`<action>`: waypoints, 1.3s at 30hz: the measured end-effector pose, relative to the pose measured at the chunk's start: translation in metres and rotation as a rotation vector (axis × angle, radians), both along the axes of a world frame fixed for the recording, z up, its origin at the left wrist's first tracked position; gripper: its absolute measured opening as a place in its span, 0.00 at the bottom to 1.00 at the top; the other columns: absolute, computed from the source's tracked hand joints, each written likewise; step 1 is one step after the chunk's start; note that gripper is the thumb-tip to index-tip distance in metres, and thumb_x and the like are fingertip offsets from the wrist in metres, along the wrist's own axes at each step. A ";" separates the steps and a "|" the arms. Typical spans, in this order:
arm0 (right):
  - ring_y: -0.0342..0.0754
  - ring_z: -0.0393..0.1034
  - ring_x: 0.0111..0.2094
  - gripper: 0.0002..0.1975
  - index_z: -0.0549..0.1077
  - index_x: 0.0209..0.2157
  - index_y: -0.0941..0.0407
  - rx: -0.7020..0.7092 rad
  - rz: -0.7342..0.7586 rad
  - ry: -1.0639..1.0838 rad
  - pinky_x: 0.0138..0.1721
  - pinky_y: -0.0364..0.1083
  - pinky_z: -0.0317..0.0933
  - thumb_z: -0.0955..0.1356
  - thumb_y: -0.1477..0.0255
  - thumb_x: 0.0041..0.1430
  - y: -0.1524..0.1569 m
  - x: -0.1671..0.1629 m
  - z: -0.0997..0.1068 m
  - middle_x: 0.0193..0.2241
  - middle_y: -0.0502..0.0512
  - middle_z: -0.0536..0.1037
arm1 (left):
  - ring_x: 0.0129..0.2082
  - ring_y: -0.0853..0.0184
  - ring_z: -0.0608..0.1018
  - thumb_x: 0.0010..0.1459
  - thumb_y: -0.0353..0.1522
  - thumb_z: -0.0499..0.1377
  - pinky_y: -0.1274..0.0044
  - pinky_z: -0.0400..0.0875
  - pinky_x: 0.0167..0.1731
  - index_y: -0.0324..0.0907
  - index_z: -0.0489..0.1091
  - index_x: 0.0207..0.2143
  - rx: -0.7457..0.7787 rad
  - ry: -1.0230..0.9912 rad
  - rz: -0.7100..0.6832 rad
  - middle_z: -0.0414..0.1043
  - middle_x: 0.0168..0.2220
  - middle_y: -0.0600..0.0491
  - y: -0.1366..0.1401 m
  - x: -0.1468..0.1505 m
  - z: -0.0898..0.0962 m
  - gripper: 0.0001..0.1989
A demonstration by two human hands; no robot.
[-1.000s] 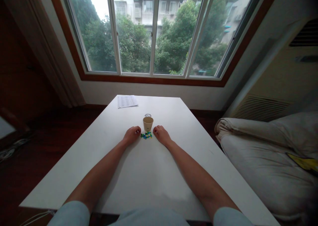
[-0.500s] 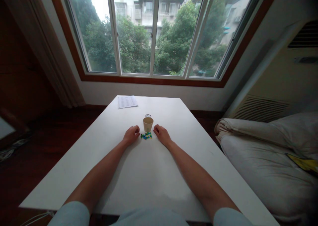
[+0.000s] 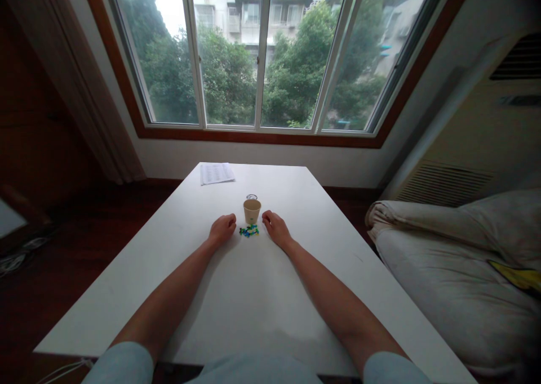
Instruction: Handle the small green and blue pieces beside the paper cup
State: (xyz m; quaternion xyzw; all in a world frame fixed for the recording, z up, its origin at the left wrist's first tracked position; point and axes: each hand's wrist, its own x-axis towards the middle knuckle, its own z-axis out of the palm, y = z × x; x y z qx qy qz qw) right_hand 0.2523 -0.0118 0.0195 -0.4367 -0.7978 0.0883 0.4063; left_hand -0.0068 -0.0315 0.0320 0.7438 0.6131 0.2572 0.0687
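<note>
A tan paper cup [image 3: 252, 211] stands upright on the white table [image 3: 253, 294]. Just in front of it lies a small pile of blue, green and yellow pieces [image 3: 249, 231], too small to name. My left hand [image 3: 222, 228] rests on the tabletop left of the pile, its fingers curled closed and nothing seen in them. On the other side, my right hand [image 3: 274, 226] lies close to the cup's right side, also with curled fingers and nothing visible in its grasp. Neither hand touches the cup or the pieces.
Behind the cup is a thin dark looped thing [image 3: 252, 196], its kind unclear. Printed paper sheets [image 3: 217, 173] lie at the table's far left corner. A padded, cloth-covered seat [image 3: 426, 277] stands right of the table, and a window [image 3: 260, 63] is beyond the far edge.
My left hand has drawn slightly left, away from the pile. My right hand has shifted a touch away from the cup. The cup and pieces stay where they were.
</note>
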 end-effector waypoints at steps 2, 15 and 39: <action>0.47 0.64 0.35 0.07 0.68 0.39 0.54 0.006 0.006 0.003 0.38 0.44 0.58 0.60 0.74 0.64 0.000 -0.001 0.001 0.32 0.52 0.72 | 0.30 0.67 0.68 0.56 0.28 0.52 0.77 0.53 0.30 0.44 0.67 0.29 0.001 -0.003 -0.024 0.68 0.28 0.55 -0.001 0.001 0.000 0.05; 0.50 0.67 0.39 0.11 0.74 0.41 0.54 0.025 0.007 -0.005 0.44 0.48 0.62 0.61 0.76 0.63 -0.001 -0.002 0.005 0.36 0.55 0.76 | 0.31 0.67 0.72 0.59 0.30 0.52 0.78 0.59 0.32 0.45 0.73 0.31 -0.013 -0.045 -0.084 0.75 0.31 0.54 -0.001 0.003 -0.001 0.09; 0.55 0.58 0.62 0.22 0.63 0.63 0.51 0.206 0.018 0.030 0.64 0.59 0.56 0.60 0.68 0.69 -0.021 -0.011 0.029 0.61 0.57 0.66 | 0.36 0.68 0.73 0.59 0.24 0.51 0.77 0.66 0.39 0.44 0.71 0.36 0.054 -0.139 -0.112 0.73 0.38 0.53 -0.001 0.002 -0.005 0.11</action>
